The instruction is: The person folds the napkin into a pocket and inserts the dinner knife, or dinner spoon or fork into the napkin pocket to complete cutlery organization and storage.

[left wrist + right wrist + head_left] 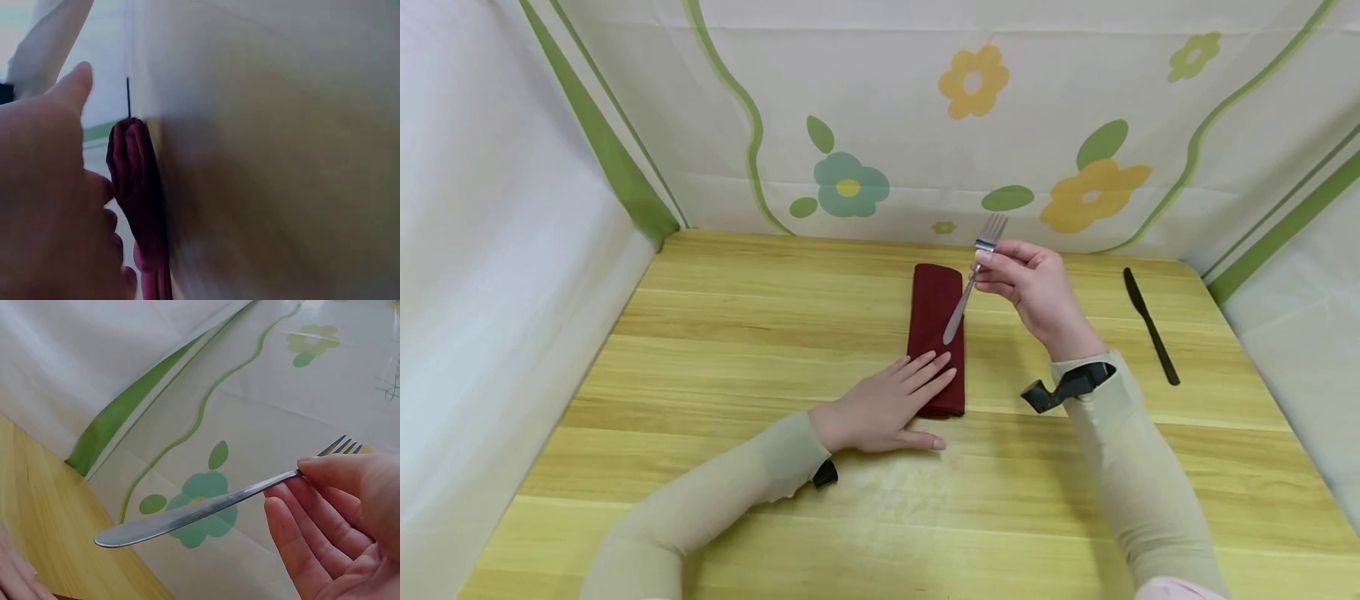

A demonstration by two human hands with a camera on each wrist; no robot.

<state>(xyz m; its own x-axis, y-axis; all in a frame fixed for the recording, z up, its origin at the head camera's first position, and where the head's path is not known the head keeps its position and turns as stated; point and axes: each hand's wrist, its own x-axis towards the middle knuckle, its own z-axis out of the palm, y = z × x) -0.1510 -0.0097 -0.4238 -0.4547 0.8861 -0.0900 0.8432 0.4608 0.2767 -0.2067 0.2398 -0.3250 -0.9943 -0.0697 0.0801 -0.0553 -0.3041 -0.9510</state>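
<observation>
A dark red folded cloth (936, 304) lies lengthwise on the wooden table. My left hand (891, 404) rests on its near part with straight fingers, the thumb spread out on the near side. In the left wrist view the cloth (134, 175) shows several stacked layers at its end. Above the cloth, my right hand (1037, 287) pinches a silver fork (962, 304) near its head between thumb and fingers. The tines point up and away, and the handle slants down toward the cloth. In the right wrist view the fork's handle (181, 515) extends out to the left of the fingers.
A black knife (1150, 325) lies on the right side of the wooden table (737, 333). A white curtain with printed flowers (880, 100) hangs along the back edge, with white cloth walls at both sides. Each wrist wears a black camera strap (1078, 382).
</observation>
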